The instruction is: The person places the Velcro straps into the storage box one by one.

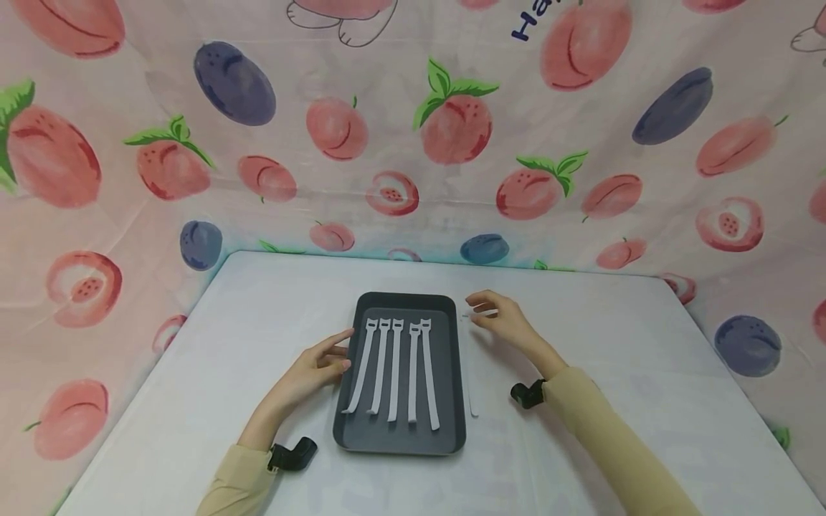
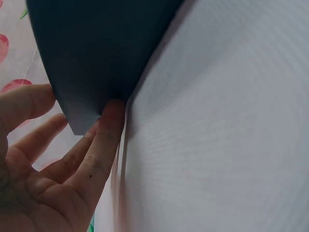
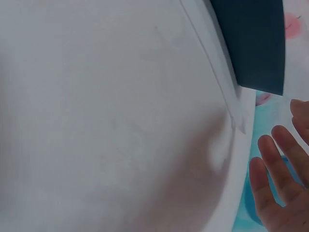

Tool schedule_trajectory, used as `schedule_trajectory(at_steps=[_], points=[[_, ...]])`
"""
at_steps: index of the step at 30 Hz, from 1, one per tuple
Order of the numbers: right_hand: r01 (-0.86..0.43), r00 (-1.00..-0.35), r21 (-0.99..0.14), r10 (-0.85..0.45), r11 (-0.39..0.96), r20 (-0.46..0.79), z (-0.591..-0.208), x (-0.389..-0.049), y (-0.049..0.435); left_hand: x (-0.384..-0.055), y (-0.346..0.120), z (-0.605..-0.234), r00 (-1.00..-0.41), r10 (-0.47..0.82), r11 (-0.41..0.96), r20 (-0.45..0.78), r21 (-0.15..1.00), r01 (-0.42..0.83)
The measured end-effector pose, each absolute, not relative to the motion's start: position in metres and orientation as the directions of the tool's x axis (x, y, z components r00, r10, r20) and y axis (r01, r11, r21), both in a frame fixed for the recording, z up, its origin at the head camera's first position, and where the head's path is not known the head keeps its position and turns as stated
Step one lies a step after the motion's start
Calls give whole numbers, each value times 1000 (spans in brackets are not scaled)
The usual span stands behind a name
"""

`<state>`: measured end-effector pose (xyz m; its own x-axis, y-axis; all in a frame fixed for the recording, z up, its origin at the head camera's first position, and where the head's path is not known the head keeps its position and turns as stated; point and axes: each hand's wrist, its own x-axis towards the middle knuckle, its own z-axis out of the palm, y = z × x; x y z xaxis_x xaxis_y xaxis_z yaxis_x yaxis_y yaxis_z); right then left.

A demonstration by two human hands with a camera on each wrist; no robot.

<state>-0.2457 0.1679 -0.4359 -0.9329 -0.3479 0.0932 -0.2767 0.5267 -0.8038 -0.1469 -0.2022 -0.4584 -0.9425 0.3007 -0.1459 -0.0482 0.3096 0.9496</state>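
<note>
A dark grey tray point(image 1: 400, 442) lies on the table with several pale cable straps point(image 1: 414, 380) side by side in it, slotted heads toward the far end. My left hand point(image 1: 316, 368) touches the tray's left side with its fingertips; up close in the left wrist view, extended fingers meet the dark tray wall point(image 2: 96, 48). One more white strap point(image 1: 470, 380) lies on the cloth along the tray's right side. Over that strap's far end hovers my right hand point(image 1: 506, 319), its fingers loosely bent and apart from the strap point(image 3: 212, 63) in the right wrist view.
A white cloth covers the table point(image 1: 645, 430). Behind it hangs a fruit-printed curtain point(image 1: 400, 93). Each wrist carries a small black camera, one on the left point(image 1: 293, 454) and one on the right point(image 1: 528, 394).
</note>
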Motion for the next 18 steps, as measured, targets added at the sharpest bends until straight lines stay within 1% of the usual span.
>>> schedule_trajectory(at_steps=[5, 11, 18], points=[[-218, -946, -822, -320, 526, 46, -441, -251, 165, -147, -202, -459, -943, 301, 309, -144, 950, -47], [-167, -961, -819, -278, 549, 9, -444, -255, 162, -147, -202, -459, -944, 297, 314, -142, 948, -44], [-153, -968, -787, -251, 597, -2, -448, -259, 159, -147, -202, -458, -943, 301, 310, -141, 950, -43]])
